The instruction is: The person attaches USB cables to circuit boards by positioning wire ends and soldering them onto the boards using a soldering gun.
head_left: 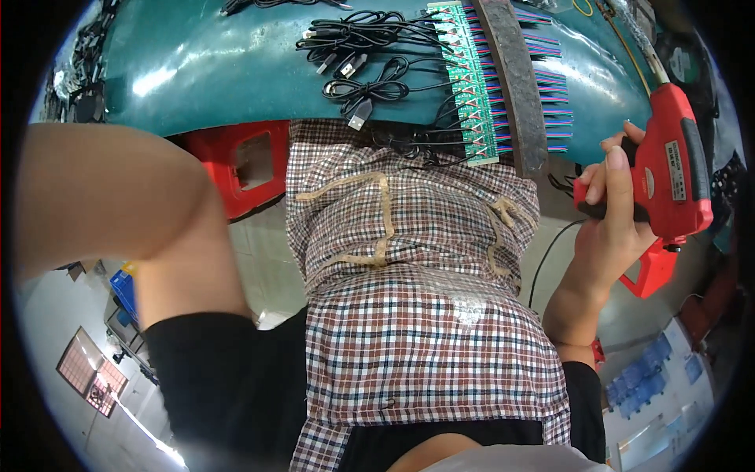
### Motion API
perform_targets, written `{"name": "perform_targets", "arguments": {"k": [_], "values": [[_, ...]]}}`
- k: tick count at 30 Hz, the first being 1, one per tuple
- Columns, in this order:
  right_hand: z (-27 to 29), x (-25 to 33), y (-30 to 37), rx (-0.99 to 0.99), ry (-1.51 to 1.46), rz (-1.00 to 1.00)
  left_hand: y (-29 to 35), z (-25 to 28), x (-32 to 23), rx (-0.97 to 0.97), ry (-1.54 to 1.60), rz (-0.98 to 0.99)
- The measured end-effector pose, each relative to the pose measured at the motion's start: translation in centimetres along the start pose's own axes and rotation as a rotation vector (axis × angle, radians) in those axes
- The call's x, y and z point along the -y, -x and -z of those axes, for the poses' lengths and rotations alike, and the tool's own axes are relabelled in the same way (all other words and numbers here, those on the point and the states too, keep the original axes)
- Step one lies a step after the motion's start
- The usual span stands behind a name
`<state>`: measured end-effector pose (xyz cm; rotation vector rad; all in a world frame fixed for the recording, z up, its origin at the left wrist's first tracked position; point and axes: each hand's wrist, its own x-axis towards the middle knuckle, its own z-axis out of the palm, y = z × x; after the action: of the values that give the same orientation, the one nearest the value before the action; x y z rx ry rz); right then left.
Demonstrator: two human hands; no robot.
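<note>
My right hand is closed around the handle of a red and black pistol-shaped soldering gun. The gun's metal barrel reaches toward the far right of the bench. My left forearm crosses the left side, and the hand beyond it lies outside the picture. Left of the gun, a strip of green circuit boards lies at the bench's near edge. Black USB cables, looped into bundles, run into its left side. Thin coloured wires stick out on its right, with a dark metal bar lying across them.
The bench has a green mat. More black cables lie at its far edge, and dark parts are heaped at far left. A red plastic stool stands under the bench. My checked apron covers my lap.
</note>
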<state>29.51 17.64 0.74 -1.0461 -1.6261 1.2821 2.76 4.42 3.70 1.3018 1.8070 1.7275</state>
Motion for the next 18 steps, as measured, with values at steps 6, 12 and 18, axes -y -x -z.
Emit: {"name": "perform_targets", "arguments": {"k": [6, 12, 18], "values": [[0.2, -1.3, -0.3, 0.052, 0.001, -0.019, 0.6, -1.0, 2.1, 0.067, 0.013, 0.126], [-0.6, -3.2, -1.1, 0.080, 0.108, -0.007, -4.6, -1.0, 4.8, 0.166, -0.046, 0.024], [-2.1, -5.3, -2.8, 0.198, 0.366, 0.275, -6.8, -1.4, 5.3, 0.215, -0.100, 0.013]]}}
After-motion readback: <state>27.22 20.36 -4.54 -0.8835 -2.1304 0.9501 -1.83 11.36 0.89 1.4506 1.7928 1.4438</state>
